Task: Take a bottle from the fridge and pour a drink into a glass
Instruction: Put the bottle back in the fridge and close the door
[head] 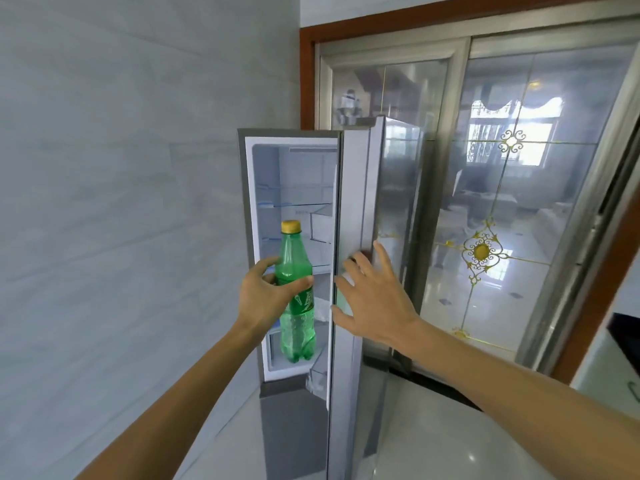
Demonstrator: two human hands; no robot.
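Note:
A green plastic bottle [296, 296] with a yellow cap stands upright in the air in front of the open fridge [266, 209]. My left hand [265, 296] grips it around the middle, at the label. My right hand [372, 299] is spread flat with fingers apart against the edge of the fridge door [349, 237], which stands partly open. The fridge's white shelves look mostly bare. No glass is in view.
A pale tiled wall [121, 202] runs along the left, close to the fridge. Behind the door stands a sliding glass door [519, 202] with gold ornaments in a brown wooden frame. A white counter edge [609, 362] shows at the far right.

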